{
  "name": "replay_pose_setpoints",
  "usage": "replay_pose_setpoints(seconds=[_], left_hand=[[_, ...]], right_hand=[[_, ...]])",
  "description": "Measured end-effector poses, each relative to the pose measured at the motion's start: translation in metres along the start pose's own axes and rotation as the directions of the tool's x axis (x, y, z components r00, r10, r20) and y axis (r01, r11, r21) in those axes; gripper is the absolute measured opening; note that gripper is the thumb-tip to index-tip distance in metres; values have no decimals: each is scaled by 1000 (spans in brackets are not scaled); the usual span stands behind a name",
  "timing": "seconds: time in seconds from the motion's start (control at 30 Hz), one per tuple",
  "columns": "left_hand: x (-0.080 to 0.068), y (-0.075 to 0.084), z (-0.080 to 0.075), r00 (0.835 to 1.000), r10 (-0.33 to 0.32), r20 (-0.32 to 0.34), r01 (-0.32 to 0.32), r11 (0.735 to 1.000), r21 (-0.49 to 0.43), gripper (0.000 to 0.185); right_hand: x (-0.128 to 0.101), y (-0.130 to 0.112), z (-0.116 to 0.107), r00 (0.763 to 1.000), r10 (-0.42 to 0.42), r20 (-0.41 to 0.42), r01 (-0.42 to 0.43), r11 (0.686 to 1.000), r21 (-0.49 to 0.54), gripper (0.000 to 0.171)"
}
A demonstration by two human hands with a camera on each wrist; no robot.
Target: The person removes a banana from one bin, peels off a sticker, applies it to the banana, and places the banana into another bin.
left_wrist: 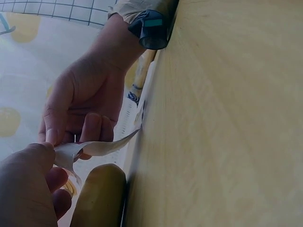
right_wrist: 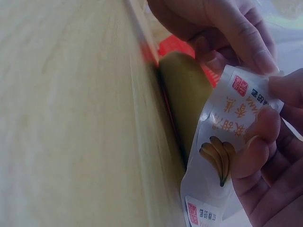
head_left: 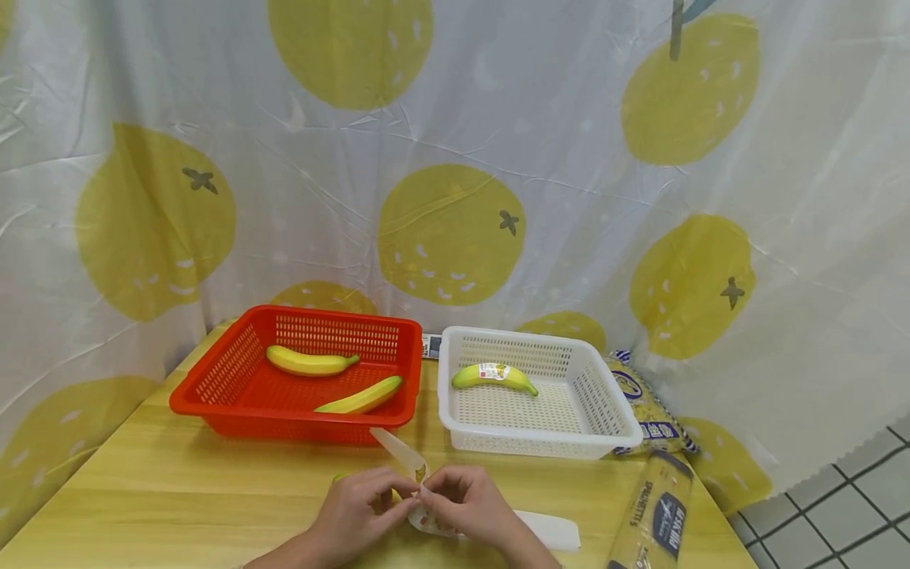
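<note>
Your left hand point(head_left: 362, 506) and right hand point(head_left: 472, 502) meet low over the table point(head_left: 178, 474), thumbs and fingertips nearly touching as both pinch a white label strip point(right_wrist: 203, 127). That strip lies directly between the two hands: one end sticks up past your fingertips toward the red basket point(head_left: 298, 431), while a white length reaches out flat beyond your right hand. Printed bananas and red squares show on its face in the right wrist view. Just beside your left hand, mostly hidden behind it in the head view, a loose banana point(left_wrist: 102, 196) lies on the table, close to the strip but held by neither hand. Farther off, beyond your hands, the red basket contains two bananas, and the white basket point(head_left: 526, 444) beside it contains one labelled banana point(head_left: 494, 373). To your right lies a spaghetti packet point(head_left: 661, 514), well apart from the strip.
</note>
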State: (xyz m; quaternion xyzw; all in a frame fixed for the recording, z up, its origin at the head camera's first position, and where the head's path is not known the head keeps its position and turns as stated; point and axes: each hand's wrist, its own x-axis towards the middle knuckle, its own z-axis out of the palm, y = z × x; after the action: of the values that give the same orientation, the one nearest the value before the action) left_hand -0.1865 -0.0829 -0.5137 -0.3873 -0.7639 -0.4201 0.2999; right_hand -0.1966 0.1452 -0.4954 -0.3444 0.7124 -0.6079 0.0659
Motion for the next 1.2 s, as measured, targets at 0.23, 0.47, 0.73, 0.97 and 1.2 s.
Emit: replay_pose_setpoints(seconds=[0.23, 0.47, 0.73, 0.97, 1.2], left_hand=[[1, -1, 1, 1000, 6, -9, -6, 1000, 1, 21], [3, 1, -1, 1000, 14, -7, -14, 1000, 3, 20], [3, 2, -3, 1000, 11, 2, -11, 1000, 11, 20], [2, 3, -3, 1000, -2, 1, 2, 1000, 14, 20], [2, 3, -2, 1000, 7, -5, -6, 1000, 15, 21]], right_hand=[[1, 1, -2, 1000, 2, -1, -2, 1000, -20, 11], [0, 2, -2, 1000, 12, -3, -12, 1000, -25, 12], [0, 1, 0, 1000, 6, 2, -6, 1000, -19, 12], [0, 1, -1, 1000, 21, 8, -21, 1000, -4, 12], [0, 2, -1, 1000, 24, 7, -24, 1000, -11, 12]])
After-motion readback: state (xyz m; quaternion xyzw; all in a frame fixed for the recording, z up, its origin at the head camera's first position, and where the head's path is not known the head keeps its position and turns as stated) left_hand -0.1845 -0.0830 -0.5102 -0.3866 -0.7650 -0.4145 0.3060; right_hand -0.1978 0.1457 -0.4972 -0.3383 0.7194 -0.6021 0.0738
